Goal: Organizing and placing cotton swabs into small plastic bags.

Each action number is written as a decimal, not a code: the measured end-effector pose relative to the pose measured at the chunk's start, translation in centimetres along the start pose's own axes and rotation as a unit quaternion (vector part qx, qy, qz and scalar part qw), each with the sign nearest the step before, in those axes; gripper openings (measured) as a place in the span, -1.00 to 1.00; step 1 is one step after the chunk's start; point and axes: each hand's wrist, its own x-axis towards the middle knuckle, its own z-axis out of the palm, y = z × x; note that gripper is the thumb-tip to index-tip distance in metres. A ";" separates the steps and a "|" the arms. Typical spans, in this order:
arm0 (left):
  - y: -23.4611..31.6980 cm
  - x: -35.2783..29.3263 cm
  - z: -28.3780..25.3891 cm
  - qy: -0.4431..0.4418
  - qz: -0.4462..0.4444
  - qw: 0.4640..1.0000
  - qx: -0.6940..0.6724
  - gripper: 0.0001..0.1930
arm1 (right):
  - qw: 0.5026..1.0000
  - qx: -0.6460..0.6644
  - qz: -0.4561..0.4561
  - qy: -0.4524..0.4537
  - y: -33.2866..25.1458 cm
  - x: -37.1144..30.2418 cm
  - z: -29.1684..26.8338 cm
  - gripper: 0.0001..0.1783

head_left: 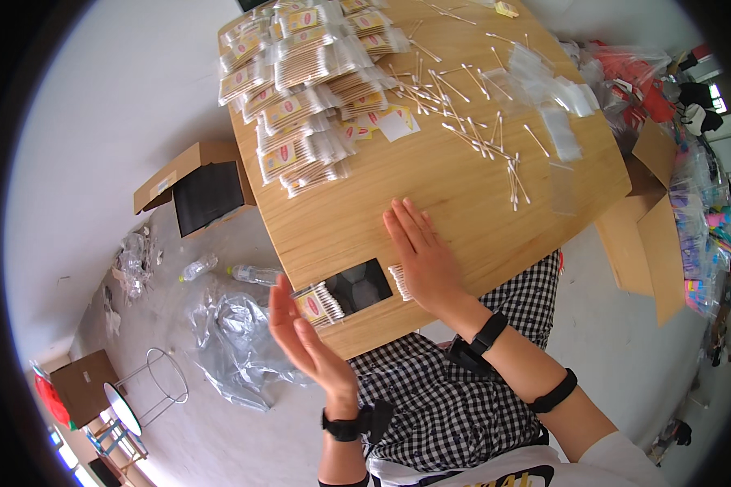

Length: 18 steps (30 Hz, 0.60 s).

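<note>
My left hand (307, 339) is raised at the table's left front edge, fingers stretched out, holding nothing. Close to its fingertips lies a packet of cotton swabs (321, 304) with a yellow and white card; part of it is hidden by the hand. A flat, dark, shiny rectangle (359, 287) lies just right of that packet. My right hand (422, 258) reaches over the wooden table (333, 231) with its fingers straight and together. A small bundle of loose cotton swabs (399, 282) shows beside its palm, partly covered by it.
Many filled swab packets (300, 105) are piled at the far left of the table. Loose cotton swabs (479, 134) are scattered at the far right, near clear plastic bags (559, 130). Cardboard boxes (638, 243) stand on both sides; plastic sheeting (240, 341) lies on the floor.
</note>
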 end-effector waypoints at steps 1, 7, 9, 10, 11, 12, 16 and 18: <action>0.0 0.9 -2.0 0.010 0.023 0.993 0.114 -0.50 | 1.000 -0.024 -0.006 -0.001 -0.3 0.2 0.1 -0.32; -0.6 2.0 -3.7 0.017 -0.006 1.000 -0.025 -0.48 | 0.999 -0.016 -0.036 -0.001 -3.4 2.1 1.2 -0.33; -0.8 1.4 -1.5 -0.008 -0.053 0.993 -0.108 -0.42 | 0.999 -0.011 -0.046 -0.005 -4.2 2.8 1.5 -0.34; -1.1 1.1 -0.7 -0.027 -0.080 0.989 -0.123 -0.39 | 0.999 0.012 -0.044 0.003 -4.5 3.0 1.9 -0.34; -1.3 0.8 0.1 -0.051 -0.089 0.988 -0.112 -0.37 | 0.999 0.032 -0.040 0.012 -4.6 3.2 2.2 -0.33; -1.4 0.6 0.8 -0.076 -0.099 0.987 -0.101 -0.34 | 0.999 0.032 -0.043 0.012 -4.7 3.2 2.4 -0.33; -2.2 0.1 2.4 -0.127 -0.112 0.982 -0.087 -0.29 | 0.998 0.032 -0.046 0.019 -4.2 3.2 2.5 -0.35; -2.6 0.0 2.8 -0.120 -0.104 0.983 -0.094 -0.28 | 0.998 0.036 -0.046 0.019 -4.4 3.1 2.5 -0.35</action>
